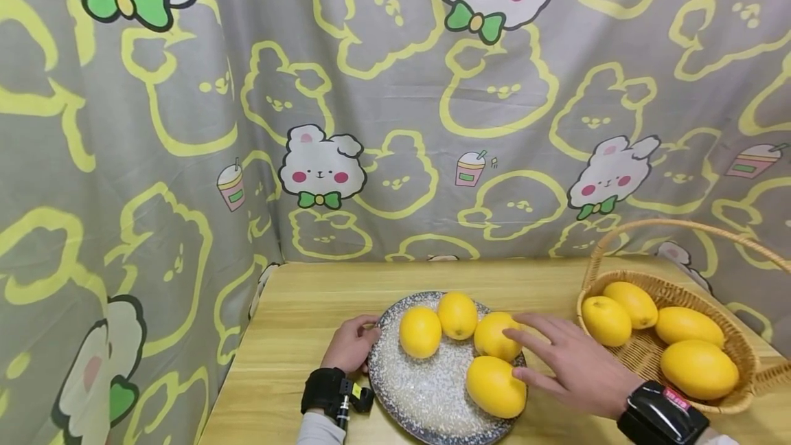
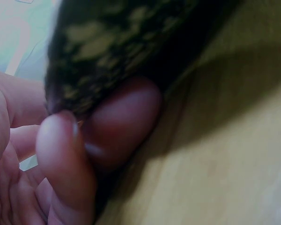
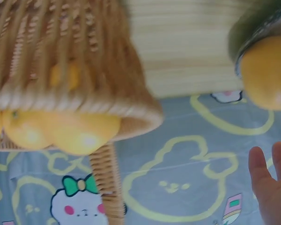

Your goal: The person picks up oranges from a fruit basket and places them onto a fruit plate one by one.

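A speckled grey plate (image 1: 414,390) with a dark rim carries several yellow lemons. One lemon (image 1: 420,332) sits left of the others, and the front lemon (image 1: 496,387) lies close to the right rim. My left hand (image 1: 351,347) grips the plate's left edge; in the left wrist view fingers lie against the underside of the dark rim (image 2: 98,51). On the right side, my right hand (image 1: 575,366) reaches over the plate with spread fingers, its fingertips at the front lemon and the right lemon (image 1: 493,336). The right wrist view catches only part of this hand (image 3: 274,187).
A wicker basket (image 1: 744,352) with a tall handle (image 1: 686,223) stands right of the plate, holding several lemons. Both rest on a wooden table (image 1: 296,301). A grey patterned curtain (image 1: 395,101) hangs behind the table and along its left side.
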`<state>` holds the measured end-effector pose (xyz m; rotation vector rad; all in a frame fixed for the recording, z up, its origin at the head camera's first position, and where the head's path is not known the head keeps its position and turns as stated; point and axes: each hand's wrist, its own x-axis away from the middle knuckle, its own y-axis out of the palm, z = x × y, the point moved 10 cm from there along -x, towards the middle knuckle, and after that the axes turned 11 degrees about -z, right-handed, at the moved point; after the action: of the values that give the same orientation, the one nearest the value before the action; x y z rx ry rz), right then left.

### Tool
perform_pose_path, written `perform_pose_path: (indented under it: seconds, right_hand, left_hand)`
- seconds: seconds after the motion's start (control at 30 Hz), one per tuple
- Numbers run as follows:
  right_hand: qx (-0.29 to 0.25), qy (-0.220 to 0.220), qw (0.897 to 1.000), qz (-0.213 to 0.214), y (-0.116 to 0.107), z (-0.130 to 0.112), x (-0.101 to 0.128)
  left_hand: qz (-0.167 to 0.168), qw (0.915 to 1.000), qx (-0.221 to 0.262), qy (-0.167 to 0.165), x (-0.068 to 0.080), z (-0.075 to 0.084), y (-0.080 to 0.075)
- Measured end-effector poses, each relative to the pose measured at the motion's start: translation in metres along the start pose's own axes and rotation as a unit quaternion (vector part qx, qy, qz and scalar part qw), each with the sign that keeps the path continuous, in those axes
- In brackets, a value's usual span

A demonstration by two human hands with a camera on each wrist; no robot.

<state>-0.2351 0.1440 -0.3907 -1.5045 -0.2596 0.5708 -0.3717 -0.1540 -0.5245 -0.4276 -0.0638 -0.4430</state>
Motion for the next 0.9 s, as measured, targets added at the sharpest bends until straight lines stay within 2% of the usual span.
perform_pose_path:
  seconds: [0.33,0.6,0.73,0.9]
  right_hand:
    - [-0.016,0.043,0.999,-0.011,-0.012,0.040,0.014]
    - [-0.028,0.068,0.997,-0.023,-0.010,0.073,0.026]
    - [-0.028,0.075,0.997,-0.013,-0.012,0.088,0.032]
    - [-0.032,0.106,0.993,-0.037,-0.008,0.112,0.041]
  left_hand:
    - [0.001,1.0000,-0.001,-0.006,0.000,-0.002,0.001]
    - [0.003,1.0000,-0.006,-0.001,0.000,-0.001,-0.001]
    - [0.003,1.0000,-0.003,-0.003,-0.001,-0.002,0.000]
    - [0.003,1.0000,-0.005,-0.003,-0.003,-0.003,0.000]
